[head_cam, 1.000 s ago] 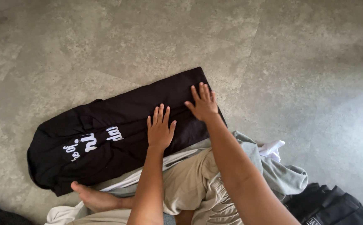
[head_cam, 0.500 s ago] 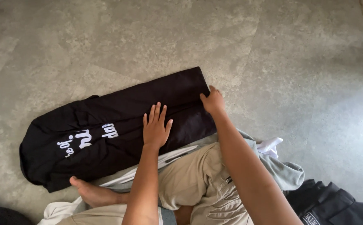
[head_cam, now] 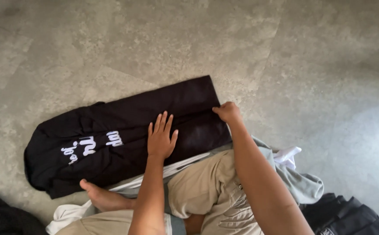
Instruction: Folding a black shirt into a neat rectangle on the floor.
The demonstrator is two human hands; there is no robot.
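Observation:
A black garment (head_cam: 124,130) with white lettering lies folded into a long strip on the grey floor. My left hand (head_cam: 161,137) rests flat on its middle, fingers spread. My right hand (head_cam: 227,112) is curled at the garment's right edge, fingers closed on the fabric there. I sit on the floor in beige shorts, one bare foot (head_cam: 100,196) just below the garment.
A pile of grey and white clothes (head_cam: 293,174) lies beside my right leg. More dark fabric sits at the lower right (head_cam: 350,215) and lower left corner (head_cam: 2,217). Grey tiled floor (head_cam: 307,65) surrounds everything.
My right hand slid from lying flat on the garment to its right edge and curled onto the fabric. The left hand stayed pressed on the middle.

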